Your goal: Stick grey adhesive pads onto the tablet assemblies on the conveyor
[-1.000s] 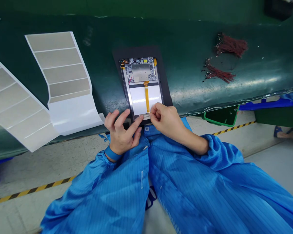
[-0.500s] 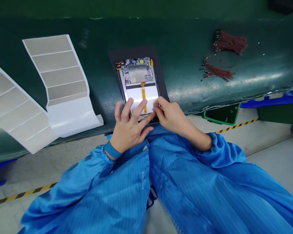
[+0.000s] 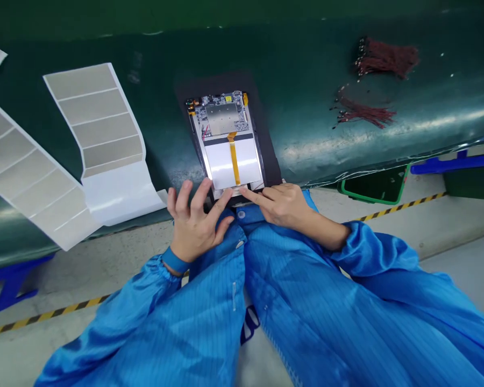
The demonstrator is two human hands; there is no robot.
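An opened tablet (image 3: 221, 156) lies on a black mat (image 3: 268, 156) at the bench's near edge. Its circuit board (image 3: 221, 115) is at the far end, and an orange ribbon cable (image 3: 234, 161) runs down over the white battery. My left hand (image 3: 197, 220) is spread, its index fingertip on the tablet's near end by a pale strip (image 3: 237, 191). From the other side, my right hand (image 3: 284, 207) touches the same strip with its outstretched index finger. The other right fingers are curled, with nothing visible in them.
Sheets of grey labels (image 3: 100, 118) on white backing lie at the left. Two bundles of dark red wires (image 3: 387, 58) rest on the green bench (image 3: 314, 107) at the right. Below the bench edge stands a green-rimmed bin (image 3: 342, 189).
My right hand has gone from pinching at the tablet's lower right to pressing with its index finger. My left hand has shifted left and down, off the battery. The view has shifted slightly.
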